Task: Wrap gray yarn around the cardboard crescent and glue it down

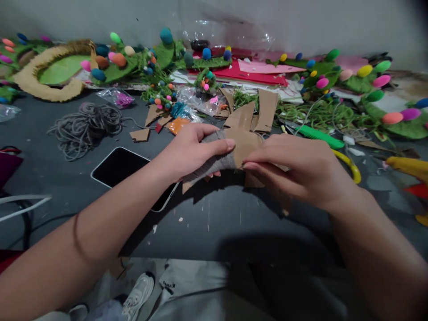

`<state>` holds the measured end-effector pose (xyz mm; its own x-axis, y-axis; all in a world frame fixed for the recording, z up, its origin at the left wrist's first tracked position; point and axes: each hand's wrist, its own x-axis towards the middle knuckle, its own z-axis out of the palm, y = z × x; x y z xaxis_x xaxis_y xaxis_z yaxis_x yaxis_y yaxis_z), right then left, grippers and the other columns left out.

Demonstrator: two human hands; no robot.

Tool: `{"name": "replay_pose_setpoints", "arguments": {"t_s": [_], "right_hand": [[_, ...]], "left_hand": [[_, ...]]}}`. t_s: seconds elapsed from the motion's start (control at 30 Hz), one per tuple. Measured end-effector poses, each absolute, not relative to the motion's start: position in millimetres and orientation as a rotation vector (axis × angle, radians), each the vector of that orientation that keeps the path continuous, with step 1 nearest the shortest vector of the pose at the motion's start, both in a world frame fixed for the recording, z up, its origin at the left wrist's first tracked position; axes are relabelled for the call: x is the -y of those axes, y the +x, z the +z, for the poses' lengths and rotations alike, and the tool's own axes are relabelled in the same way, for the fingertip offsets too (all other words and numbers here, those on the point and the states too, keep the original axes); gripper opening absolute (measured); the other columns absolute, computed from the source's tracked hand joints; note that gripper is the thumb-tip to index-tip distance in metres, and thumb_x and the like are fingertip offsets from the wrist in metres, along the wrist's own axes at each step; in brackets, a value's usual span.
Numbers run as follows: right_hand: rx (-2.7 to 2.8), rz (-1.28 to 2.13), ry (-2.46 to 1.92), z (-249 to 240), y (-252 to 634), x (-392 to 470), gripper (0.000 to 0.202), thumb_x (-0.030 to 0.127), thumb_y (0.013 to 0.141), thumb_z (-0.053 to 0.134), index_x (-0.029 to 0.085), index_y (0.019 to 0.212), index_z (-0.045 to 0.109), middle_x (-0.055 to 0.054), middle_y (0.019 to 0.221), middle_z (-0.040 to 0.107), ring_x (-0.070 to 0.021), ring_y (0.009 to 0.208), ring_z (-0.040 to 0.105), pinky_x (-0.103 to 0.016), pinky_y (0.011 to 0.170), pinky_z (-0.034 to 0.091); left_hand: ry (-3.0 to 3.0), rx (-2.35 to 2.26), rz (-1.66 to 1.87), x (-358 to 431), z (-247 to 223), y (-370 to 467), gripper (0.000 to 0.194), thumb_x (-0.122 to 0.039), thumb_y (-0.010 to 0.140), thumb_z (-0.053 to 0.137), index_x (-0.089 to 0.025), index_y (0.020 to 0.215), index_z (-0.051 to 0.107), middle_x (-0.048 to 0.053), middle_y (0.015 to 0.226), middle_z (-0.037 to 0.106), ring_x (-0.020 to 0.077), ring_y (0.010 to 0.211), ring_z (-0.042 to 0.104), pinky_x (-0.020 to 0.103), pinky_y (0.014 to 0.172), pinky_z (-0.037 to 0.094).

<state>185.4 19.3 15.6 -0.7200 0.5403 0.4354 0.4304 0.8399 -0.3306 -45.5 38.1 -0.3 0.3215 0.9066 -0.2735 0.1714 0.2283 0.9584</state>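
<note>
A piece of brown cardboard (245,141) is held above the middle of the table, its left part wrapped in close turns of grey yarn (219,158). My left hand (192,149) grips the wrapped part, thumb on top and fingers underneath. At the bare right end, my right hand (290,162) is closed in a pinch by the card's lower edge. A thin grey strand shows beside its knuckles; its fingertips hide most of what they hold. To the left lies a loose heap of grey yarn (88,127), with one strand trailing right.
A smartphone (123,167) lies under my left forearm. Cardboard offcuts (267,107) and green yarn (310,113) lie behind my hands. Yellow-handled scissors (349,165) are by my right wrist. Green leaf pieces with coloured balls (120,62) line the wall, beside a tan curved piece (30,80).
</note>
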Motion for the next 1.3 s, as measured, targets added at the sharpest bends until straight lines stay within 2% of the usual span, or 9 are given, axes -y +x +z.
{"name": "replay_pose_setpoints", "arguments": {"t_s": [0.13,0.27,0.4,0.47,0.67,0.87,1.03,1.3], "right_hand": [[2.524,0.442,-0.737,27,186,-21,0.011,0.028,0.095,0.065,0.020,0.091,0.071,-0.001,0.078,0.068,-0.0124,0.068,0.059,-0.026,0.064,0.040],[2.589,0.473,-0.707,35,189,-24,0.010,0.031,0.094,0.068,0.024,0.090,0.073,0.002,0.072,0.067,-0.0118,0.065,0.057,-0.026,0.065,0.040],[2.521,0.570,-0.687,34,191,-30,0.007,0.027,0.092,0.070,0.020,0.091,0.073,0.000,0.072,0.061,-0.0115,0.066,0.055,-0.026,0.062,0.038],[2.467,0.605,-0.700,32,191,-32,0.008,0.026,0.091,0.071,0.019,0.091,0.072,0.000,0.072,0.059,-0.0113,0.066,0.054,-0.026,0.060,0.037],[2.430,0.612,-0.742,28,192,-31,0.005,0.026,0.092,0.070,0.021,0.090,0.071,0.000,0.073,0.063,-0.0124,0.065,0.056,-0.027,0.061,0.037],[2.394,0.586,-0.781,29,188,-29,0.012,0.029,0.094,0.069,0.020,0.086,0.071,0.001,0.070,0.063,-0.0099,0.061,0.053,-0.027,0.057,0.035],[2.367,0.635,-0.802,26,186,-27,0.015,0.033,0.094,0.068,0.022,0.084,0.071,0.001,0.069,0.063,-0.0103,0.057,0.050,-0.028,0.055,0.033],[2.275,0.677,-0.959,17,194,-22,0.012,0.031,0.090,0.073,0.021,0.084,0.073,0.001,0.070,0.066,-0.0097,0.059,0.051,-0.027,0.054,0.036]], "left_hand": [[1.392,-1.006,0.526,-35,5,-49,0.019,-0.038,0.083,0.074,-0.019,0.084,0.071,0.001,0.070,0.067,0.0126,0.053,0.062,0.019,0.045,0.048],[1.546,-0.826,0.347,-35,7,-52,0.023,-0.042,0.087,0.070,-0.019,0.092,0.071,-0.001,0.077,0.065,0.0130,0.065,0.061,0.020,0.056,0.048],[1.768,-0.734,0.273,-38,6,-54,0.028,-0.042,0.087,0.071,-0.018,0.102,0.073,0.001,0.096,0.070,0.0186,0.091,0.064,0.023,0.076,0.050],[1.806,-0.717,0.252,-39,6,-55,0.031,-0.042,0.088,0.070,-0.017,0.106,0.072,0.002,0.100,0.070,0.0200,0.096,0.064,0.024,0.079,0.049],[1.831,-0.626,0.259,-40,6,-56,0.030,-0.041,0.091,0.068,-0.016,0.106,0.070,0.003,0.101,0.070,0.0190,0.094,0.063,0.024,0.081,0.048],[1.842,-0.630,0.285,-39,9,-60,0.029,-0.038,0.090,0.068,-0.017,0.110,0.072,0.004,0.102,0.072,0.0199,0.090,0.065,0.024,0.075,0.049],[1.799,-0.584,0.323,-38,10,-59,0.029,-0.033,0.088,0.071,-0.018,0.111,0.074,0.004,0.102,0.073,0.0211,0.093,0.066,0.025,0.080,0.052],[1.749,-0.627,0.414,-29,3,-50,0.024,-0.036,0.090,0.071,-0.019,0.106,0.072,0.000,0.095,0.071,0.0154,0.088,0.064,0.020,0.080,0.051]]}}
